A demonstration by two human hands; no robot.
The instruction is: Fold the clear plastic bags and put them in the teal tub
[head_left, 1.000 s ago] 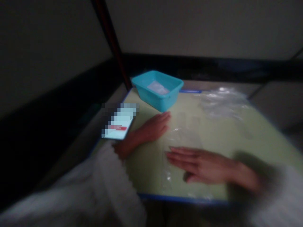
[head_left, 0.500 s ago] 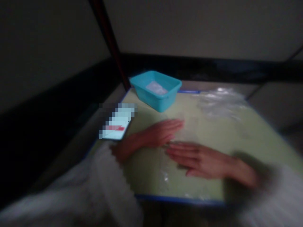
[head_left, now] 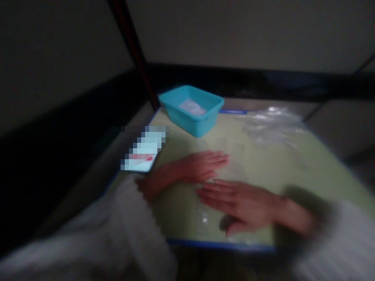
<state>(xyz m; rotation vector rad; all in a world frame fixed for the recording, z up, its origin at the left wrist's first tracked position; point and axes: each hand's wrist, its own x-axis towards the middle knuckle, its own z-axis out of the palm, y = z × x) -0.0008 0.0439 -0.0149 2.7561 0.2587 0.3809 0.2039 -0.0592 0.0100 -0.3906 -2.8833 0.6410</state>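
A clear plastic bag [head_left: 218, 195] lies flat on the pale green mat [head_left: 281, 164] in front of me. My left hand [head_left: 202, 166] rests flat on the bag's far part, fingers stretched out and pointing right. My right hand [head_left: 237, 203] lies flat on the bag's near part, fingers together and pointing left, the thumb tucked under. Both hands are open and press on the plastic; neither grips anything. The picture is dim and a little blurred.
A turquoise plastic tub [head_left: 191, 109] with something pale inside stands at the mat's far left corner. A crumpled pile of clear plastic [head_left: 272, 125] lies at the far right. A phone with a lit screen [head_left: 143, 150] lies by the mat's left edge. A dark pole [head_left: 131, 43] rises behind the tub.
My left hand has slid rightward onto the bag. My right hand has shifted slightly left and nearer to me, staying flat on the plastic.
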